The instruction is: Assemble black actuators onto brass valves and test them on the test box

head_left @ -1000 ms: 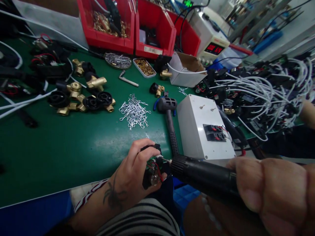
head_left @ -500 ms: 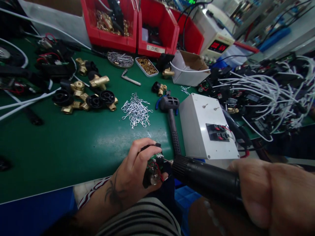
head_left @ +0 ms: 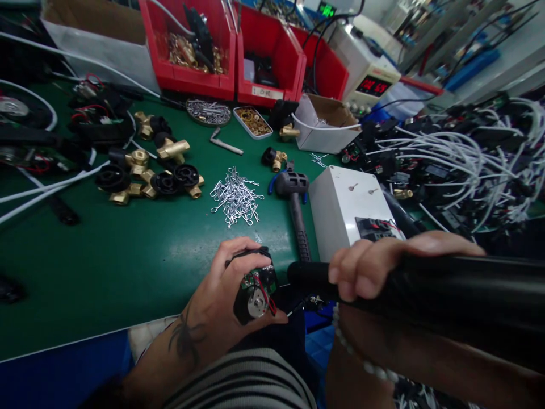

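Observation:
My left hand [head_left: 219,292] is closed around a small black housing with a motor, a green circuit board and red wires [head_left: 256,302]. Its fingers lie over the top edge and the thumb is underneath. My right hand [head_left: 374,264] grips a black electric screwdriver [head_left: 472,301], whose dark front end points left toward the housing. I cannot make out the tip of its bit, and the screwdriver's nose looks apart from the board. Beyond my left hand, a pile of silver hairpin clips [head_left: 236,199] lies on the green mat [head_left: 179,244].
A black-handled hammer [head_left: 298,210] lies beside a grey-white box with terminals [head_left: 340,199]. Brass valve fittings [head_left: 172,150] sit at left. Red bins [head_left: 191,79], a tray of brass parts [head_left: 253,122] and a power supply [head_left: 370,74] stand behind. White cables [head_left: 460,147] crowd the right.
My right hand has drawn the screwdriver back from the board and swung it to a flatter angle. My left hand has shifted slightly left, turning the housing so more of the motor shows.

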Available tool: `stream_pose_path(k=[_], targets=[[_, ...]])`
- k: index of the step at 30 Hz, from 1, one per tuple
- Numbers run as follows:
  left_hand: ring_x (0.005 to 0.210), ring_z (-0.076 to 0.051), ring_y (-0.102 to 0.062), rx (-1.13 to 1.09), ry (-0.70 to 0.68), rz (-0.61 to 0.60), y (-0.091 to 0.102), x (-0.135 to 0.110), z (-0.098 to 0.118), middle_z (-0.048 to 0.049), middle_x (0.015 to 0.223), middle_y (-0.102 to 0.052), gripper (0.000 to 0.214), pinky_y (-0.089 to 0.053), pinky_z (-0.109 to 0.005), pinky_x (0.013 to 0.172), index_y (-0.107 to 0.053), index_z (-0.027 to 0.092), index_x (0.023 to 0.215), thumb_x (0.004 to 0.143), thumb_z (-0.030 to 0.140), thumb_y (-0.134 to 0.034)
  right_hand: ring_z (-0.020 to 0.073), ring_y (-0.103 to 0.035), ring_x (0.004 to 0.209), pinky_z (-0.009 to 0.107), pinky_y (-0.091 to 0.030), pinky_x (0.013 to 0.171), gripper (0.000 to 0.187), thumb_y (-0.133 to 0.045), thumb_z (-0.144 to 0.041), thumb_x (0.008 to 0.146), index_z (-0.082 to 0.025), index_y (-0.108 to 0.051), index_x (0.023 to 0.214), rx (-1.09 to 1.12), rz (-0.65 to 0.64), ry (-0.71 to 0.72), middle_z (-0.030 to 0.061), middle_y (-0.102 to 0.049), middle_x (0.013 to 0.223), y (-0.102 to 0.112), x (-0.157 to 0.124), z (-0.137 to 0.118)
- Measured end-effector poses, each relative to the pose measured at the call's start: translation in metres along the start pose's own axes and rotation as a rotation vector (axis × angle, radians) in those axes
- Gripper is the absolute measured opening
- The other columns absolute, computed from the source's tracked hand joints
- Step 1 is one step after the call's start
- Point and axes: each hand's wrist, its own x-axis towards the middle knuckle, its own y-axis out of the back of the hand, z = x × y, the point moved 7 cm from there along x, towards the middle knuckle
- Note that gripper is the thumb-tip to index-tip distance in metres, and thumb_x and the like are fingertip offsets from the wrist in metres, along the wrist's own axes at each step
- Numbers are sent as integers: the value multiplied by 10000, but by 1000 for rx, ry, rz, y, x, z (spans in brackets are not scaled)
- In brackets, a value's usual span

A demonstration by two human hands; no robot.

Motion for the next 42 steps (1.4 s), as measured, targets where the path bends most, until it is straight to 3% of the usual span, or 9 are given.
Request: stream_pose_path(k=[3, 7, 10, 13, 16, 30, 34, 38, 42], targets=[[1208, -131, -444, -34, 37, 29, 1, 0, -3, -104, 1194, -498, 478, -435, -245, 1018, -466, 141, 1143, 784, 284, -747, 150, -561, 621, 327, -477, 585, 500, -498, -594, 918, -159, -553, 1159, 41, 27, 38, 20, -567, 730, -8, -14, 26], [1201, -112, -446, -76, 74, 83, 1, -1, -8, -110, 1165, -529, 450, -400, -214, 1021, -474, 136, 1111, 764, 247, -739, 124, -573, 669, 303, -483, 650, 216, -616, -280, 905, -184, -519, 1073, -97, 89, -108, -6, -558, 748, -9, -35, 61], [1201, -116, -449, -103, 68, 105, 1, 1, -9, -122, 1165, -536, 452, -376, -222, 1043, -479, 128, 1096, 746, 224, -747, 81, -498, 536, 249, -436, 551, 51, -520, -154, 923, -161, -472, 907, 11, 167, -45, -37, -478, 641, -10, -30, 52], [1196, -113, -450, -92, 64, 107, -1, 2, -6, -124, 1162, -535, 430, -368, -215, 1043, -485, 121, 1094, 757, 216, -734, 73, -444, 467, 237, -397, 497, 122, -454, -225, 928, -145, -430, 839, 216, 128, 54, -37, -423, 575, -23, -9, 28], [1184, -107, -457, -84, 63, 113, -1, 3, -4, -113, 1164, -517, 405, -385, -203, 1026, -483, 122, 1088, 770, 211, -717, 78, -449, 466, 238, -397, 491, 150, -450, -242, 902, -145, -378, 812, 280, 59, 81, -28, -421, 570, -38, 6, 13], [1177, -123, -437, 0, 7, 119, -2, 9, 2, -81, 1128, -492, 359, -391, -179, 1035, -459, 109, 1077, 805, 215, -668, 71, -384, 380, 214, -354, 390, 168, -437, -211, 870, -154, -347, 741, 251, 115, 146, -33, -391, 512, -51, 17, 22], [1194, -106, -426, -19, 31, 118, -4, 6, 2, -93, 1169, -463, 385, -373, -162, 1048, -465, 104, 1092, 806, 241, -683, 45, -322, 327, 161, -315, 348, 209, -450, -244, 847, -153, -330, 702, 356, 154, 91, -45, -336, 459, -48, 25, 33], [1201, -93, -414, -31, 15, 105, -7, 1, 4, -88, 1194, -449, 436, -338, -155, 1074, -442, 108, 1132, 796, 220, -696, 49, -362, 333, 160, -345, 357, 255, -487, -279, 865, -148, -353, 692, 387, 93, -35, -43, -349, 461, -44, 28, 34], [1177, -108, -441, -22, -37, 122, -9, 0, 8, -103, 1188, -456, 467, -370, -178, 1046, -401, 104, 1103, 780, 207, -723, 42, -367, 351, 159, -367, 376, 287, -541, -296, 852, -149, -370, 673, 378, 124, -122, -54, -335, 471, -35, 37, 33]])
